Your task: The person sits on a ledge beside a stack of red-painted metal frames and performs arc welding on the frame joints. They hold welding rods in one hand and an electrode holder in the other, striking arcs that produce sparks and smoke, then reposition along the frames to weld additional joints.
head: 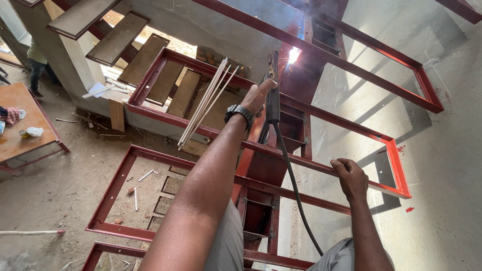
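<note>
Weld point washed out by arc glare and smoke; electrode tip not discernible. Black cable runs out of sight between the knees at the bottom edge. Person by the pillar cut off by the left edge. Small items on the orange surface too small to identify.

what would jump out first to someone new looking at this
The white welding arc flares at the top centre, on the red steel stair frame. The left hand holds the electrode holder up to it and a fan of rods; the right hand grips a rail.
</note>
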